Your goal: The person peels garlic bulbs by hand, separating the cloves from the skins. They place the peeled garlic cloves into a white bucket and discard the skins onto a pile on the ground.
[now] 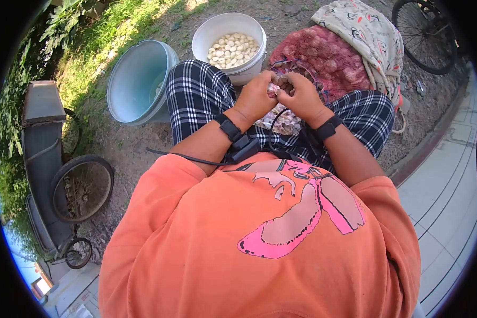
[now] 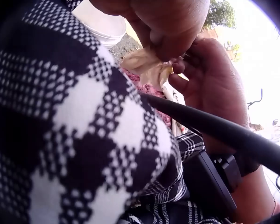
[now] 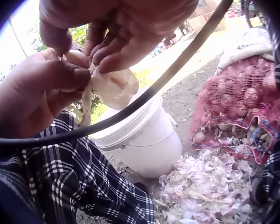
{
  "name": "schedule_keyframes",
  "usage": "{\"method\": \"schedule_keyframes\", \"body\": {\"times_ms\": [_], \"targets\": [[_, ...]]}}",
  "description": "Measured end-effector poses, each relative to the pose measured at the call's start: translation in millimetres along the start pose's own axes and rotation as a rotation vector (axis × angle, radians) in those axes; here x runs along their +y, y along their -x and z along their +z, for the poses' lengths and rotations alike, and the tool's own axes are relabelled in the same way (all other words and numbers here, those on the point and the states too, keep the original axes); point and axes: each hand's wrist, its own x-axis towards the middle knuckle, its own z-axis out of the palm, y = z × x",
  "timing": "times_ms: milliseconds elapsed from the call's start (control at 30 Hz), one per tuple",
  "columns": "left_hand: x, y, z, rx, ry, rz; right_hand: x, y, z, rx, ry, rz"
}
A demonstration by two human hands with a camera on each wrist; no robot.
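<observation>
Both hands meet above the lap in the head view. My left hand (image 1: 255, 98) grips a pale garlic clove (image 3: 77, 58) between thumb and curled fingers. Fingers of my right hand (image 1: 303, 99) pinch at the same garlic from the other side. Papery garlic skin (image 3: 115, 88) hangs loose beneath the fingertips, and the left wrist view shows this whitish peel too. Most of the clove is hidden behind the fingers. Below the hands, a heap of pinkish garlic skins (image 3: 205, 189) lies on the ground between the legs.
A white bucket (image 1: 200, 40) contains many peeled cloves; left of it stands a bluish bucket (image 1: 123, 79). A red mesh sack (image 1: 323, 58) of garlic bulbs lies ahead, partly under a patterned cloth (image 1: 368, 32). A black cable (image 3: 177, 70) crosses near the hands. A wheeled cart (image 1: 45, 164) is at left.
</observation>
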Motion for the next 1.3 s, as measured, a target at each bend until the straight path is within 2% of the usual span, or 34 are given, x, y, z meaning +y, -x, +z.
{"method": "schedule_keyframes", "body": {"times_ms": [67, 200, 267, 333, 400, 467, 533, 567, 633, 667, 733, 867, 933, 1000, 1033, 1133, 1200, 1267, 1300], "targets": [[2.0, 0.8, 1.4, -0.042, -0.037, -0.002, -2.7, 2.4, 0.2, 0.031, 0.153, -0.034], [1.9, 1.8, 5.1, -0.051, -0.004, 0.02, 0.3, 1.2, 1.3, 0.026, 0.19, 0.002], [4.0, 2.1, 4.3, -0.059, -0.01, -0.072, 2.0, 0.8, 1.6, 0.021, 0.164, 0.018], [0.7, 1.8, 5.5, -0.078, -0.022, -0.076, 6.7, -0.8, 0.8, 0.043, 0.216, -0.009], [-0.2, -0.4, 5.3, -0.084, 0.132, -0.124, 7.2, -2.5, -2.3, 0.009, -0.027, 0.221], [-1.9, -0.9, 6.0, -0.094, 0.238, -0.165, 10.7, -2.1, -0.5, 0.019, -0.003, 0.166], [-13.3, -3.3, 7.5, -0.1, 0.275, -0.297, 13.3, -1.8, 2.4, 0.056, 0.064, -0.06], [-17.2, -4.2, 8.3, -0.094, 0.272, -0.3, 15.7, -2.6, 4.0, 0.052, 0.06, -0.064], [-24.3, -3.7, 9.4, -0.025, 0.332, -0.332, 21.0, -3.4, 5.5, -0.107, -0.35, 0.236], [-23.5, -3.7, 7.6, -0.024, 0.326, -0.333, 21.2, -4.2, 5.9, -0.108, -0.355, 0.233], [-21.3, -5.9, 4.6, -0.049, 0.689, -0.467, 21.5, -6.0, 4.1, -0.035, -0.701, 0.389], [-16.6, -10.9, -8.5, -0.032, 0.932, -0.631, 21.3, -9.3, -8.3, 0.024, -1.061, 0.484], [-5.2, -10.3, -7.5, 0.006, 0.949, -0.614, 24.7, -10.7, -10.3, -0.009, -1.039, 0.495], [0.7, -9.6, -6.5, -0.132, 0.697, -0.415, 23.5, -10.9, -8.9, -0.085, -1.001, 0.576], [1.2, -8.1, -5.3, -0.13, 0.607, -0.375, 22.0, -9.1, -5.9, -0.085, -1.018, 0.584], [-8.2, -6.9, 2.4, -0.116, 0.653, -0.309, 20.9, -8.1, -5.6, -0.115, -1.025, 0.533], [2.0, -7.2, -3.4, -0.125, 0.764, -0.339, 19.6, -8.6, -6.9, -0.127, -1.042, 0.525], [-0.4, -7.1, -6.4, -0.163, 0.544, -0.281, 24.7, -8.7, -7.9, -0.167, -1.018, 0.554], [-0.7, -7.1, -6.8, -0.162, 0.543, -0.28, 26.5, -9.1, -7.6, -0.168, -1.018, 0.552]]}}
